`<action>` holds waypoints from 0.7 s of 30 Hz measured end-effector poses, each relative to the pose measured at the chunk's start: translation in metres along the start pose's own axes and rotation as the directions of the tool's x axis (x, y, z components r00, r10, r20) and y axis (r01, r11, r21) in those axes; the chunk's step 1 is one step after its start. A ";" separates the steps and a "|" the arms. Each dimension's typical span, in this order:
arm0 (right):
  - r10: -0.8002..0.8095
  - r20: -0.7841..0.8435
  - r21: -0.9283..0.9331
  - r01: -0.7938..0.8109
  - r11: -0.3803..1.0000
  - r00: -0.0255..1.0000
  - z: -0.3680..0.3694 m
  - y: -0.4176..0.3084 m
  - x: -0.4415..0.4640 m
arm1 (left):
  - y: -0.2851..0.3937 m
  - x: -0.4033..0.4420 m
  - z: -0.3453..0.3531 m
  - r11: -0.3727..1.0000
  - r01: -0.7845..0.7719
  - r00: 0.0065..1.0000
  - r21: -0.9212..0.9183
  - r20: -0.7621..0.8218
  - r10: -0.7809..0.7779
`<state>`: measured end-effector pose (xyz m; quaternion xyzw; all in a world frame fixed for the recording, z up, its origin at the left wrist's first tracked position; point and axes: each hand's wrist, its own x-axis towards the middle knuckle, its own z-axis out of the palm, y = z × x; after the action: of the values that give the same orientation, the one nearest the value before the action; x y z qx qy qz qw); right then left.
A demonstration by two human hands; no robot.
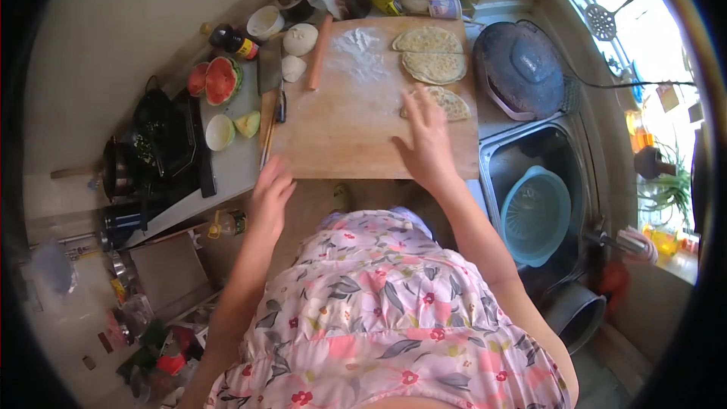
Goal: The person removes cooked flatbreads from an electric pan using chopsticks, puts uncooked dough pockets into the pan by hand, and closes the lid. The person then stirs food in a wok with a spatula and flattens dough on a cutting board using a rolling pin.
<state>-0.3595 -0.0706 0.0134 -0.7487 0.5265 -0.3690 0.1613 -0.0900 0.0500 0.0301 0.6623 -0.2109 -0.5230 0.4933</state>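
My right hand [428, 138] reaches over the wooden board [341, 136] with its fingers stretched, its fingertips over the edge of a half-moon flatbread [453, 104]. Whether they press on it I cannot tell. Beyond it lie two more half-moon flatbreads, a lower one [433, 67] and an upper one [426, 39], flecked with green. Beside the board's front left corner is my left hand [271, 195], fingers loosely bent and apart, holding nothing visible. Chopsticks [268, 140] lie just beyond it.
On the board are a rolling pin [321, 53], dough lumps [300, 39], scattered flour [360, 49] and a cleaver [269, 66]. Right of it stand an electric pan [522, 68] and a sink with a blue basin [536, 212]. Left are cut watermelon [223, 79] and a stove [178, 136].
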 end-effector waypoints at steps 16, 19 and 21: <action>0.333 -0.048 -0.393 -0.324 0.861 0.942 0.084 0.068 -0.061 | 0.021 0.103 -0.019 0.922 0.259 0.918 -0.287 0.371 -0.142; 0.320 -0.035 -0.469 -0.298 0.831 0.947 0.104 0.067 -0.056 | -0.013 0.099 -0.093 0.880 0.346 0.931 -0.325 0.236 -0.279; 0.313 -0.055 -0.442 -0.304 0.844 0.948 0.116 0.067 -0.047 | -0.037 0.093 -0.140 0.865 0.361 0.932 -0.349 0.156 -0.326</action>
<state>-0.3287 -0.0715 -0.1258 -0.6747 0.7087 -0.2006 0.0482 0.0616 0.0523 -0.0521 0.5589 -0.0094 -0.6628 0.4983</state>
